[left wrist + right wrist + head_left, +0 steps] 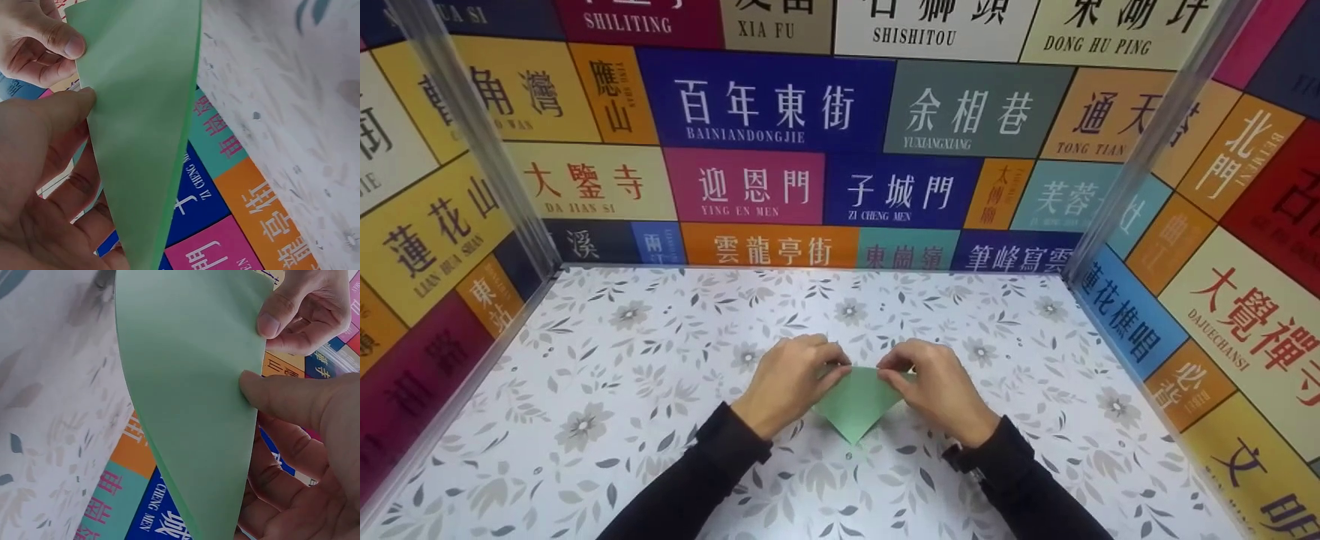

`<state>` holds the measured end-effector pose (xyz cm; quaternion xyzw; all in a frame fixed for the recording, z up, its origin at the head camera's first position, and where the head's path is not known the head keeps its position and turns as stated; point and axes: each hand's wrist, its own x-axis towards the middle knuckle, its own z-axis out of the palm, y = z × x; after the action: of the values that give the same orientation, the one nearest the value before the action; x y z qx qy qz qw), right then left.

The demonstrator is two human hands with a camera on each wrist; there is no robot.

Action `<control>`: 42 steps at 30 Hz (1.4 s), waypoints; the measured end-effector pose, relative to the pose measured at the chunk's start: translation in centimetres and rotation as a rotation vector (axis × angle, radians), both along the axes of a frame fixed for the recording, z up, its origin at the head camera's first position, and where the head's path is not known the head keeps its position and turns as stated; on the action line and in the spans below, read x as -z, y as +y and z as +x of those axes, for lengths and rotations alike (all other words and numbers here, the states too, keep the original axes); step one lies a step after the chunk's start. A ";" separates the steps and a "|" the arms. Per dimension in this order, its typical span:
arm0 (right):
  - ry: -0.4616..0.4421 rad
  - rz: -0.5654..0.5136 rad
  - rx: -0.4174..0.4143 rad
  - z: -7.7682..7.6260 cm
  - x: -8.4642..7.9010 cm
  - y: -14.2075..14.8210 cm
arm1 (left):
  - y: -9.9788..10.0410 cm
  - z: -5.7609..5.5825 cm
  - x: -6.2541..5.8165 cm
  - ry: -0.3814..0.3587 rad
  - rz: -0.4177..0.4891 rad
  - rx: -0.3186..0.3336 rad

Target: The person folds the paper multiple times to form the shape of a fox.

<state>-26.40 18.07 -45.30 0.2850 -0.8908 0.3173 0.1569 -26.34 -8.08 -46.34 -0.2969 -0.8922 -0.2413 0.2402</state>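
A green sheet of paper [856, 405], folded into a triangle, is held between both hands with its point toward the person. My left hand [795, 379] pinches its top edge, thumb on the near face and fingers behind. Close beside it, my right hand [937, 382] pinches the same edge in the same way. In the left wrist view the paper [140, 112] shows a smooth face and a doubled layer along one slanted side. The right wrist view shows the paper [191, 382] bowed slightly, the right thumb [264, 388] flat on it.
The tabletop [660, 450] has a white covering with grey leaves and flowers. A back wall [765, 97] and side walls with colourful place-name panels enclose it. Clear strips [495, 150] run up the corners. Black sleeves [682, 472] cover both forearms.
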 end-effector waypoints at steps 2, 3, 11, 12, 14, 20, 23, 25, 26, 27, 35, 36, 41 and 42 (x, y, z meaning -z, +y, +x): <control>0.004 0.003 0.004 0.2 -0.5 -0.1 | 0.2 0.1 -0.6 0.000 0.013 0.012; 0.007 0.004 0.004 0.3 -0.7 -0.1 | 0.3 0.1 -0.9 0.004 0.018 0.018; 0.071 -0.026 -0.005 0.3 -2.5 -0.7 | 0.6 0.1 -3.1 0.043 0.038 0.025; 0.077 -0.028 -0.005 0.3 -2.8 -0.8 | 0.6 0.2 -3.3 0.045 0.042 0.020; 0.083 -0.028 -0.004 0.3 -3.4 -1.0 | 0.5 0.2 -3.8 0.045 0.050 0.012; 0.139 0.049 0.018 0.6 -4.6 -1.7 | 0.3 0.2 -4.4 0.048 0.046 0.010; 0.197 0.076 0.009 0.9 -4.7 -1.9 | 0.2 0.3 -4.4 0.050 0.040 0.016; 0.229 0.081 -0.008 1.0 -4.5 -2.0 | 0.2 0.4 -4.3 0.052 0.038 0.015; 0.241 0.079 -0.018 1.0 -4.4 -2.0 | 0.2 0.5 -4.3 0.056 0.038 0.015; 0.253 0.078 -0.026 1.1 -4.3 -2.1 | 0.2 0.5 -4.3 0.057 0.035 0.014; 0.282 0.051 -0.046 1.1 -3.5 -2.5 | 0.2 0.7 -4.2 0.053 0.026 0.017; 0.278 0.049 -0.042 1.0 -3.6 -2.5 | 0.2 0.8 -4.2 0.053 0.027 0.019; 0.253 0.031 -0.028 1.1 -3.7 -2.6 | 0.2 0.8 -4.3 0.061 0.033 0.023; 0.250 0.033 -0.026 1.1 -3.7 -2.6 | 0.2 0.8 -4.3 0.061 0.035 0.025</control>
<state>-25.31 15.44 -41.62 0.3366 -0.8655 0.2668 0.2579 -25.52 -7.91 -42.04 -0.3109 -0.8762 -0.2508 0.2695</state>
